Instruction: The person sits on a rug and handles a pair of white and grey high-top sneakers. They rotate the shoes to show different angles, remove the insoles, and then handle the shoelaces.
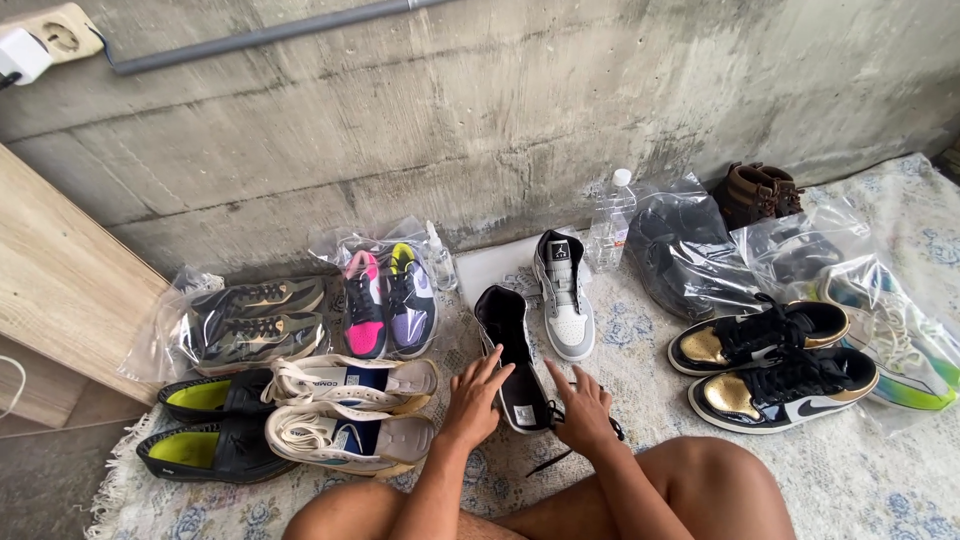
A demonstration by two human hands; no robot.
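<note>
My left hand [473, 398] and my right hand [583, 405] rest on either side of a grey, white and black high-top sneaker [512, 352] that lies on a patterned rug [850, 470] in front of my bare knees. Fingers of both hands touch its tongue and its loose black laces. Its twin [565, 295] stands upright just behind and to the right, toe pointing toward me.
Cream sneakers [350, 410] and black loafers with yellow insoles [205, 425] lie at left. Bagged shoes [250, 325], a pink and purple pair [390, 295], a plastic bottle [612, 225], black and gold sneakers [775, 365], brown boots [755, 190] and a concrete wall [500, 110] surround them.
</note>
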